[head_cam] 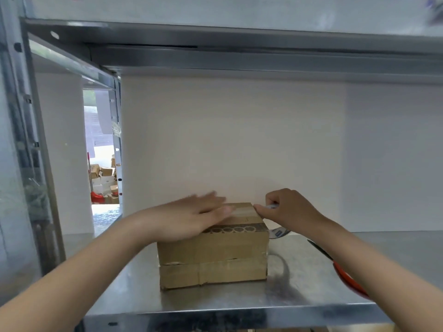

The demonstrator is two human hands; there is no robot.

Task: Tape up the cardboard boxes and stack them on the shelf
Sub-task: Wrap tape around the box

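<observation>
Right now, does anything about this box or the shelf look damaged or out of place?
Yes. The cardboard box looks worn: a ragged horizontal tear crosses its front face, and its bottom edge is frayed. Orange-handled scissors lie loose on the shelf, near its front edge.

A plain white back wall [227, 140] filled the view. In front of its right part lay orange-handled scissors [347, 277] with dark blades, partly hidden. Left of the wall, a gap showed white paper sheets [100, 121] hanging above a distant heap of small cartons [104, 176] and a red plastic object [97, 196].
</observation>
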